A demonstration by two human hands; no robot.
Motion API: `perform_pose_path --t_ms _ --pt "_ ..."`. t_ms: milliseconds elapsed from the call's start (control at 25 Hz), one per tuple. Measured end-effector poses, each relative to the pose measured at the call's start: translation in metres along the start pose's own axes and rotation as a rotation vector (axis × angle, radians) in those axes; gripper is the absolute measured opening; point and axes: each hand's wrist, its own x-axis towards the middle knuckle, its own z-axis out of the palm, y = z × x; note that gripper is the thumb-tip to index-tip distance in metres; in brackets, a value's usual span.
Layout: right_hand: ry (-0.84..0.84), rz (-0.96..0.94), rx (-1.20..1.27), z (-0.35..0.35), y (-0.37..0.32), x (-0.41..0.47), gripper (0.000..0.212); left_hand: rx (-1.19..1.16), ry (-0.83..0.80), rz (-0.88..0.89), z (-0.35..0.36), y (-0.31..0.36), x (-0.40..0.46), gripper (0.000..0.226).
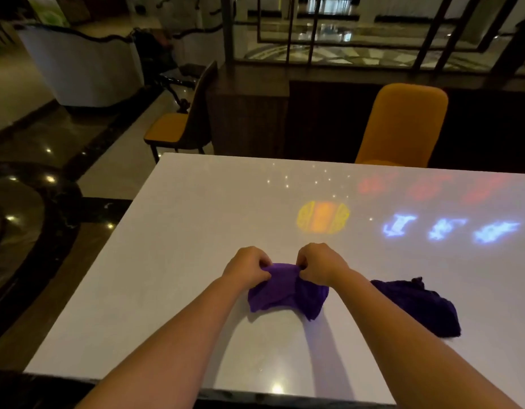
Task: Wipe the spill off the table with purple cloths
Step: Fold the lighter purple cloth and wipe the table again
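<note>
Here my left hand (246, 265) and right hand (319, 262) each keep a pinching grip on the top edge of the purple cloth (285, 292), limp and light, draping onto the white counter (181, 231) near me, best bunched by its edges.

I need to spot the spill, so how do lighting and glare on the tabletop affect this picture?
Head view: the room is dim; the white table carries coloured glare, an orange-yellow patch plus red and blue reflections at the right, and small ceiling-light dots. The forearms cast soft shadows toward the near edge. The spare cloth reads almost black. No spill is discernible. Wide-angle distortion bends the edges.
</note>
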Motion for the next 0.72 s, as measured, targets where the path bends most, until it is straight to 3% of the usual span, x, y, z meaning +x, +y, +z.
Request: perform_pose_path --t_ms 120,200,320,400,520,720 --pt "-0.026 0.063 -0.077 0.030 0.007 0.002 0.017 0.000 -0.069 0.006 0.023 -0.021 0.005 0.021" --pt "0.045 0.071 -0.162 0.052 0.013 0.001 0.039 -0.048 -0.092 0.050 0.027 -0.033 0.004 0.027" --pt "0.220 -0.077 -0.190 0.084 0.019 0.005 0.069 -0.109 0.111 0.095 0.012 -0.070 -0.001 0.043" --pt "0.178 -0.228 -0.209 0.103 0.017 0.009 0.071 0.041 0.285 0.100 -0.004 -0.111 -0.010 0.053" --pt "0.086 -0.253 -0.233 0.118 0.025 0.013 0.070 0.337 0.402 -0.038 -0.021 -0.176 -0.037 0.064" --pt "0.136 -0.087 -0.176 0.132 0.039 -0.014 0.065 0.510 0.322 -0.243 -0.017 -0.242 -0.071 0.067"
